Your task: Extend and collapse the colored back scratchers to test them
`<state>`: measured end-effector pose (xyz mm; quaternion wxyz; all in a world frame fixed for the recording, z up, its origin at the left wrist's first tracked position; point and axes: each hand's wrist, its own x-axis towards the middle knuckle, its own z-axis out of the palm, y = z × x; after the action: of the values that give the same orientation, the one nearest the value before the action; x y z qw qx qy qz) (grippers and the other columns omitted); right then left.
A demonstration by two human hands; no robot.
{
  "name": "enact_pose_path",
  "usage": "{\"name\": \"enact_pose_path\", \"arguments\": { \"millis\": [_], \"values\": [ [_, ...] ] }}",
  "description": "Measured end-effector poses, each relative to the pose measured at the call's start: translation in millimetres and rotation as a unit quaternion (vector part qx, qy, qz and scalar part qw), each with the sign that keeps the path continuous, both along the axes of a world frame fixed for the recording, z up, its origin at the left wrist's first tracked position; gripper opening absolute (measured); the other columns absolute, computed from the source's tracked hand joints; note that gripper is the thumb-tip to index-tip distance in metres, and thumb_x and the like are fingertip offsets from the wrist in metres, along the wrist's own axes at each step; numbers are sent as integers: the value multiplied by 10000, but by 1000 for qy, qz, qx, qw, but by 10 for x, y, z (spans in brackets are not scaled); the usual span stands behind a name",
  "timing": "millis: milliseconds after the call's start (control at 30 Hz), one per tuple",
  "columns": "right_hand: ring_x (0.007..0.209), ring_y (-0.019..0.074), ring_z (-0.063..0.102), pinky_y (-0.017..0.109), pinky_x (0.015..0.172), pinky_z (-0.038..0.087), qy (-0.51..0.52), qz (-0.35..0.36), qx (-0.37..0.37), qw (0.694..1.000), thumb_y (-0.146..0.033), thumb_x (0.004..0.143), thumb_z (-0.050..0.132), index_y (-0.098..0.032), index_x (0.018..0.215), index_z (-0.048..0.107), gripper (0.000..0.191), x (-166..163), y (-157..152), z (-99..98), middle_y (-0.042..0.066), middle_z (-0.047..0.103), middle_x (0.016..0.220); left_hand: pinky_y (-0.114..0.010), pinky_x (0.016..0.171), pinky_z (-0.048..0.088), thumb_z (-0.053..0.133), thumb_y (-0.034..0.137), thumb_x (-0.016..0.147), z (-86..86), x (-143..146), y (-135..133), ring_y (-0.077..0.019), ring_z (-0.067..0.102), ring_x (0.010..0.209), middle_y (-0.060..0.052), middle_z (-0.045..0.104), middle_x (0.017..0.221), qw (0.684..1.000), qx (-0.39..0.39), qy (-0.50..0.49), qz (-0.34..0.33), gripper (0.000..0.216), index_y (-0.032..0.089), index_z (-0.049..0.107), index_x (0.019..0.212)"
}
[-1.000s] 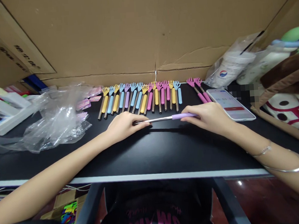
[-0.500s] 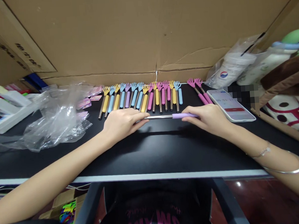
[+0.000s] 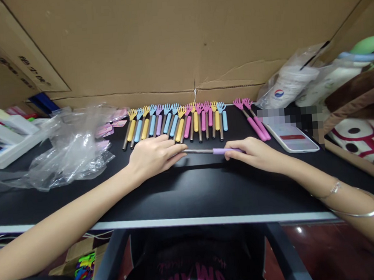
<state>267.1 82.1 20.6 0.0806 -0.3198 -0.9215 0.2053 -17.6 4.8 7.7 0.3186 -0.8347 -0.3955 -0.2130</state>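
Between my hands a back scratcher (image 3: pixel 200 151) is held level just above the black table (image 3: pixel 190 191). My left hand (image 3: pixel 154 157) is closed on the metal rod's left part, and the end there is hidden in it. My right hand (image 3: pixel 253 152) grips the purple handle (image 3: pixel 219 151) on the right, covering its outer end. Behind them lies a row of several back scratchers with claw heads in yellow, blue, purple and pink, among them a yellow one (image 3: pixel 180 130). Two pink back scratchers (image 3: pixel 258 128) lie apart, just beyond my right hand.
A phone (image 3: pixel 291 138) lies to the right, partly blurred out. Crumpled clear plastic bags (image 3: pixel 72 148) and a white power strip (image 3: pixel 14 147) are on the left. A bagged cup (image 3: pixel 294 85) stands back right. A cardboard wall (image 3: pixel 167 39) closes off the back.
The back scratcher has dropped slightly at its handle end, tilting a little. My right hand has shifted slightly left and down. My left hand has barely moved.
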Motion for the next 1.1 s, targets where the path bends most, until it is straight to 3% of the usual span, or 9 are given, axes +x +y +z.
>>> {"name": "enact_pose_path", "arguments": {
  "millis": [100,167,400,533,767,967,1100],
  "values": [
    [579,121,512,233,585,335,-11,27,-45,999,-580,918,338,-183,761,590,496,-12,-13,13,3,579,648,-251,487,315,550,364,901,-6,15,-2,-122,579,623,30,627,613,1000,-12,0,-1,210,225,707,904],
    [583,122,517,233,589,332,-19,28,-37,999,-571,928,321,-187,770,575,487,-13,-21,11,2,579,652,-254,487,316,555,359,892,-4,25,-3,-120,584,628,33,630,616,1000,-19,-6,0,199,225,703,885],
    [507,121,483,239,531,255,-59,-7,115,992,-539,941,302,-202,775,563,457,12,-39,19,0,540,577,-245,488,326,512,353,911,-25,37,5,-117,621,643,20,664,686,997,-65,-35,11,226,219,689,871],
    [522,139,523,244,524,252,-78,-7,172,982,-525,955,264,-208,786,567,470,28,-34,23,12,577,582,-241,522,352,467,383,936,-50,43,5,-136,658,711,14,699,786,989,-133,-67,23,268,230,687,921],
    [540,144,570,260,519,246,-94,25,278,956,-485,990,168,-203,749,535,522,58,-2,-35,24,643,637,-236,634,398,383,433,969,-34,63,18,-181,668,841,28,719,924,913,-378,-145,44,331,267,668,1001],
    [545,126,570,265,502,223,-84,38,334,938,-500,990,168,-195,751,550,544,73,-1,-37,16,634,633,-236,737,414,376,411,972,8,76,31,-159,644,827,28,710,919,854,-480,-200,15,341,262,683,974],
    [577,125,583,263,505,235,-73,45,339,937,-512,984,206,-194,755,567,532,66,-14,-1,17,642,654,-240,755,423,392,404,964,43,98,1,-150,632,781,23,709,872,834,-507,-219,13,347,244,699,940]
  ]
}}
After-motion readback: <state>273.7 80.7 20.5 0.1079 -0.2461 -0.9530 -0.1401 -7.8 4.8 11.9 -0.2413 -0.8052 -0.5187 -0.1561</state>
